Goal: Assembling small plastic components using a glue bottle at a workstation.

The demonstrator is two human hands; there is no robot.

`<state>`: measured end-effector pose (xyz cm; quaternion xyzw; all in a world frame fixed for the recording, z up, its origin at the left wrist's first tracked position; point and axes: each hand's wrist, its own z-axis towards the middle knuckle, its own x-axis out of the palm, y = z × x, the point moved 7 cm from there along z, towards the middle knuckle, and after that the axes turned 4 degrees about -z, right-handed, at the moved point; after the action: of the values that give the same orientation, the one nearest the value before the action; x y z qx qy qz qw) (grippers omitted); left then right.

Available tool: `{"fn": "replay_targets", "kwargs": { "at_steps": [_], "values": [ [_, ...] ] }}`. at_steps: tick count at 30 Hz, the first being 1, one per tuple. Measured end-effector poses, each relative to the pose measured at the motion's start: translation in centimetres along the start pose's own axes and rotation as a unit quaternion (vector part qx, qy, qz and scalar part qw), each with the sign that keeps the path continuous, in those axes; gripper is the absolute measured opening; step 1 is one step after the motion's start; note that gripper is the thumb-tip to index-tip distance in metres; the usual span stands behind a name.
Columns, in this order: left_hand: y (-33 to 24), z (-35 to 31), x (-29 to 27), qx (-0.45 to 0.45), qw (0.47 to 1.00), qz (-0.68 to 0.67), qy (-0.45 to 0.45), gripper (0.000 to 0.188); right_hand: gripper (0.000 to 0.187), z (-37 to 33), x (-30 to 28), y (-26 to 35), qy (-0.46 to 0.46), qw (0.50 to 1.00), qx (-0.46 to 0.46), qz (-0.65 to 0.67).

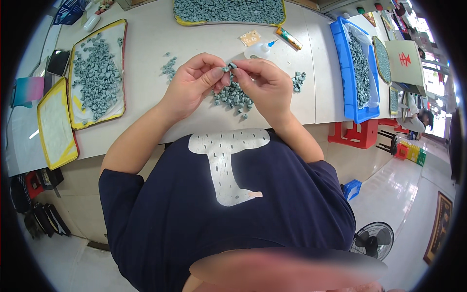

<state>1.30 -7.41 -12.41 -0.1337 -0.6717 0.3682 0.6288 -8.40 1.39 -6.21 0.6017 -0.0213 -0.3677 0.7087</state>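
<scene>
Above the near part of the white table, my left hand (197, 82) and my right hand (265, 85) meet fingertip to fingertip. Thumb and forefinger of the left pinch a small grey-green piece (225, 69). A second, darker grey-green piece (232, 65) sits between the fingertips of the right, close against the first. Whether the two pieces touch is too small to tell. Below the hands lies a loose pile of like pieces (235, 97), partly covered by the fingers. Smaller clusters rest beside the left hand (170, 67) and beside the right hand (298, 82).
A yellow-rimmed tray of pieces (97, 78) stands at left, overlapping another yellow-rimmed tray (58, 124). Beyond the hands are a white squeeze bottle with blue tip (259, 50), a green-orange tube (289, 39) and a full tray (228, 22). A blue crate (362, 114) sits at right.
</scene>
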Motion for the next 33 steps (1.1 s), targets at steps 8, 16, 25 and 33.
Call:
{"fn": "replay_targets", "kwargs": {
  "at_steps": [8, 16, 25, 33],
  "values": [
    [-0.5, -0.6, -0.7, 0.059, 0.992, 0.104, -0.038, 0.013, 0.019, -0.3, 0.1, 2.6, -0.088, 0.976, -0.161, -0.116],
    [-1.3, -1.1, 0.0, 0.140, 0.957, 0.239, -0.085, 0.011, 0.017, -0.8, 0.4, 3.1, -0.114, 0.949, -0.236, -0.178],
    [-3.7, -1.2, 1.3, 0.262, 0.840, 0.472, -0.058, 0.008, 0.015, -0.4, 0.9, 1.8, -0.104, 0.974, -0.173, -0.103],
    [-5.4, -1.9, 3.7, 0.411, 0.716, 0.563, -0.003, 0.019, 0.020, -1.1, 1.6, -0.6, -0.043, 0.992, -0.112, 0.043]
  ]
}}
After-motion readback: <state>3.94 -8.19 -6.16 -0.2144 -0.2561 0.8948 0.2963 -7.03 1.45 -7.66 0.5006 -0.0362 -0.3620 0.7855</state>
